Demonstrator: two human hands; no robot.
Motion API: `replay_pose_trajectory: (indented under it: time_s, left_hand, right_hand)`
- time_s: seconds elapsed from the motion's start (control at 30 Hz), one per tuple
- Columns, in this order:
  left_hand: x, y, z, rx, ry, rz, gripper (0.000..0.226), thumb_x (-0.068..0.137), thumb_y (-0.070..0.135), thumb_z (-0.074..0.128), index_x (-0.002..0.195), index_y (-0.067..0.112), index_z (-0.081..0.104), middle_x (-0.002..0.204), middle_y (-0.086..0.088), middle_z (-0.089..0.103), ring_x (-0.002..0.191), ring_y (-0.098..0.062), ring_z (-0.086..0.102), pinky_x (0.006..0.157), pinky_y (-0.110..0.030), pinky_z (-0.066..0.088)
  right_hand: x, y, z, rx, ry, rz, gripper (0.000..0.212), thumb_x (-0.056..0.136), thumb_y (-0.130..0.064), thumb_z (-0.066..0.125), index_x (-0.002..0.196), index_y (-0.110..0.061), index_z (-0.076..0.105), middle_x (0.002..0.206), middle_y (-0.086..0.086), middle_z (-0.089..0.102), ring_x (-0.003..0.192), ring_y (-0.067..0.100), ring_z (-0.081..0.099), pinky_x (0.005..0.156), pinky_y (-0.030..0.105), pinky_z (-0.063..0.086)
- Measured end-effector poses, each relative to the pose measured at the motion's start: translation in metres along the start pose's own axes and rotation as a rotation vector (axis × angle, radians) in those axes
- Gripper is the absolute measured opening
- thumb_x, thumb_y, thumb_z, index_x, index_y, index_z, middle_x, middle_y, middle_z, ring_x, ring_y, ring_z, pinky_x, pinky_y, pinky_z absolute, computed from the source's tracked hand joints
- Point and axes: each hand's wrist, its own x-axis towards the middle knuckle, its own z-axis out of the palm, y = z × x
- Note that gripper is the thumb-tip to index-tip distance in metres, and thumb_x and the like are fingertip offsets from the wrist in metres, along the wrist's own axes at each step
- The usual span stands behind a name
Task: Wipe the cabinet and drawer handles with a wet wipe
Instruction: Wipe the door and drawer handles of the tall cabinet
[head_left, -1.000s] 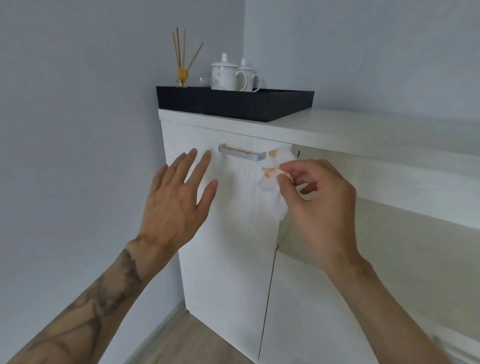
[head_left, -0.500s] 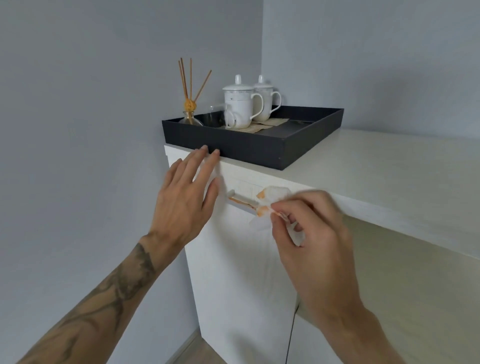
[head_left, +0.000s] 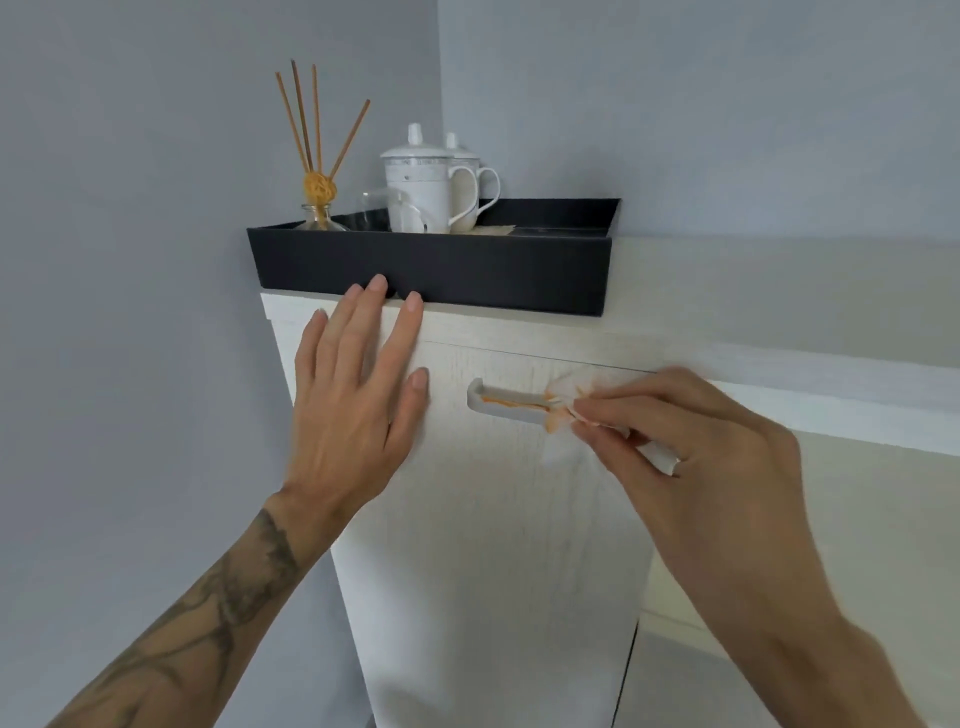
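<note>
My left hand (head_left: 353, 410) lies flat against the white cabinet door (head_left: 493, 519), fingers spread and holding nothing, the fingertips reaching up to the lower edge of the black tray (head_left: 431, 270) that sits on the tabletop (head_left: 779, 291). In the tray, from the left, stand a small glass bottle of reed sticks (head_left: 317, 156), then two white lidded mugs (head_left: 421, 182), one behind the other. Just to the right of my left thumb is the grey bar handle (head_left: 506, 407), fixed level near the top of the door, with an orange smear along its upper face. At the handle's right end my right hand (head_left: 691, 447) pinches a white wet wipe (head_left: 563, 410) between thumb and fingertips; the grip is closed tight on it. The wipe is pressed on the handle there and is stained orange where it touches; its loose part hangs down below the bar against the door. To the right of the door the cabinet front continues, pale and plain.
</note>
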Motion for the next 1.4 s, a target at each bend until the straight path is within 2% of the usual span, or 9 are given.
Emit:
replay_pose_trajectory:
  time_s: [0.17, 0.37, 0.63, 0.83, 0.93, 1.1, 1.17, 1.27, 1.4]
  left_hand:
    - [-0.003, -0.002, 0.018, -0.106, 0.055, -0.012, 0.056, 0.113, 0.042, 0.029, 0.165, 0.018, 0.032, 0.171, -0.013, 0.027, 0.16, -0.032, 0.022, 0.131, -0.054, 0.013]
    - [-0.005, -0.003, 0.038, -0.184, 0.134, -0.002, 0.058, 0.114, 0.04, 0.032, 0.169, 0.022, 0.022, 0.171, -0.014, 0.026, 0.163, -0.031, 0.015, 0.132, -0.056, 0.008]
    - [-0.006, -0.009, 0.055, -0.219, 0.218, 0.041, 0.064, 0.112, 0.037, 0.034, 0.17, 0.027, 0.011, 0.17, -0.014, 0.023, 0.164, -0.027, 0.009, 0.132, -0.056, 0.005]
    - [-0.007, -0.009, 0.058, -0.255, 0.222, 0.049, 0.064, 0.112, 0.038, 0.034, 0.17, 0.029, 0.01, 0.171, -0.012, 0.021, 0.164, -0.023, 0.004, 0.131, -0.058, 0.007]
    - [-0.007, -0.009, 0.057, -0.269, 0.216, 0.041, 0.064, 0.112, 0.038, 0.034, 0.17, 0.029, 0.01, 0.171, -0.013, 0.022, 0.164, -0.023, 0.003, 0.131, -0.058, 0.006]
    - [-0.006, -0.008, 0.057, -0.269, 0.222, 0.04, 0.062, 0.112, 0.039, 0.031, 0.17, 0.029, 0.01, 0.17, -0.012, 0.022, 0.164, -0.022, 0.002, 0.132, -0.056, 0.005]
    - [-0.006, -0.008, 0.057, -0.268, 0.222, 0.043, 0.063, 0.112, 0.039, 0.032, 0.17, 0.029, 0.009, 0.171, -0.012, 0.021, 0.164, -0.022, 0.002, 0.132, -0.056, 0.005]
    - [-0.006, -0.008, 0.058, -0.272, 0.232, 0.046, 0.064, 0.111, 0.038, 0.033, 0.17, 0.03, 0.01, 0.171, -0.011, 0.021, 0.164, -0.022, 0.003, 0.132, -0.056, 0.005]
    - [-0.006, -0.008, 0.059, -0.271, 0.231, 0.042, 0.065, 0.11, 0.039, 0.033, 0.17, 0.03, 0.01, 0.17, -0.011, 0.022, 0.164, -0.022, 0.003, 0.132, -0.055, 0.004]
  right_hand:
    - [0.004, -0.026, 0.01, -0.179, -0.073, 0.013, 0.014, 0.089, -0.01, 0.084, 0.101, -0.017, 0.085, 0.091, -0.007, 0.069, 0.074, -0.001, 0.056, 0.072, 0.009, 0.046]
    - [0.002, -0.037, 0.005, -0.265, -0.03, 0.093, 0.018, 0.086, -0.012, 0.086, 0.097, -0.026, 0.085, 0.089, -0.023, 0.062, 0.082, -0.02, 0.052, 0.077, -0.002, 0.036]
    - [0.003, -0.041, 0.012, -0.339, -0.034, 0.103, 0.017, 0.088, -0.018, 0.085, 0.098, -0.031, 0.084, 0.087, -0.033, 0.055, 0.079, -0.015, 0.054, 0.075, 0.0, 0.037]
    - [0.007, -0.046, 0.02, -0.306, -0.048, 0.133, 0.015, 0.091, -0.015, 0.082, 0.096, -0.03, 0.083, 0.083, -0.02, 0.064, 0.073, -0.004, 0.057, 0.07, 0.005, 0.04]
    - [0.012, -0.05, 0.009, -0.183, 0.083, 0.194, 0.013, 0.094, -0.018, 0.079, 0.093, -0.031, 0.076, 0.084, -0.015, 0.071, 0.081, 0.006, 0.066, 0.068, 0.006, 0.045]
    - [0.014, -0.053, 0.025, -0.137, 0.032, 0.186, 0.014, 0.096, -0.014, 0.075, 0.096, -0.028, 0.074, 0.094, -0.017, 0.072, 0.089, 0.007, 0.067, 0.076, 0.01, 0.049]
    - [0.009, -0.046, 0.023, -0.209, -0.022, 0.167, 0.009, 0.093, -0.024, 0.078, 0.099, -0.031, 0.078, 0.099, -0.022, 0.073, 0.097, 0.0, 0.063, 0.081, 0.005, 0.043]
    - [0.004, -0.037, 0.013, -0.263, -0.064, 0.125, 0.026, 0.084, -0.042, 0.081, 0.109, -0.034, 0.081, 0.11, -0.028, 0.072, 0.112, -0.002, 0.061, 0.094, 0.008, 0.043]
    - [0.01, -0.034, 0.023, -0.237, -0.034, 0.036, 0.025, 0.084, -0.038, 0.077, 0.105, -0.026, 0.084, 0.1, -0.03, 0.066, 0.103, 0.003, 0.061, 0.099, 0.016, 0.041]
